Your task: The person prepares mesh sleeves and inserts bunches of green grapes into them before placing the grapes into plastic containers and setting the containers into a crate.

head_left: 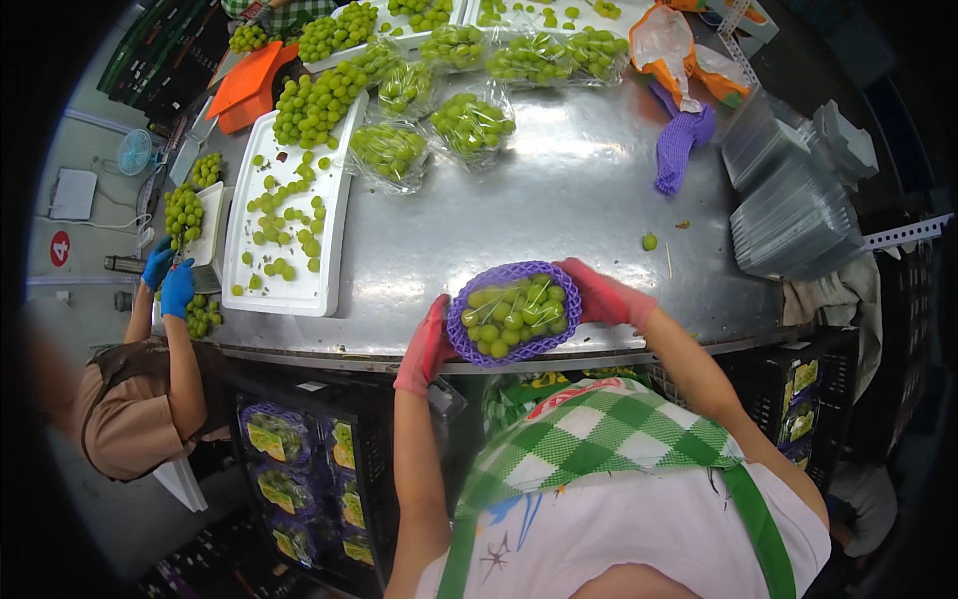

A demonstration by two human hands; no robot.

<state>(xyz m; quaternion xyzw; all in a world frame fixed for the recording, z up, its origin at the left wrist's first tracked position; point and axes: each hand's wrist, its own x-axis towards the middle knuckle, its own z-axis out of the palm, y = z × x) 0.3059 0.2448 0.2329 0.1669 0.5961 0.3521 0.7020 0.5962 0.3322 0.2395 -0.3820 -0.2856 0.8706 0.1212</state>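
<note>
A purple foam net (458, 341) wraps a pack of green grapes (515, 314) at the near edge of the metal table. Clear film or plastic glints over the grapes. My left hand (428, 346), in a red glove, holds the pack's left side; my right hand (602, 293), gloved the same way, grips its upper right side. Bagged grape bunches (471, 123) lie farther back. To the left, a white foam tray (334, 254) bears loose grapes, with a large bunch (314, 105) at its far end.
Clear plastic containers (797, 217) are stacked at the right, near purple foam nets (682, 146). A loose grape (650, 241) lies on the metal table (569, 195). A co-worker's blue-gloved hands (178, 288) handle grapes at the left. Black crates (314, 464) of packed grapes stand below the table.
</note>
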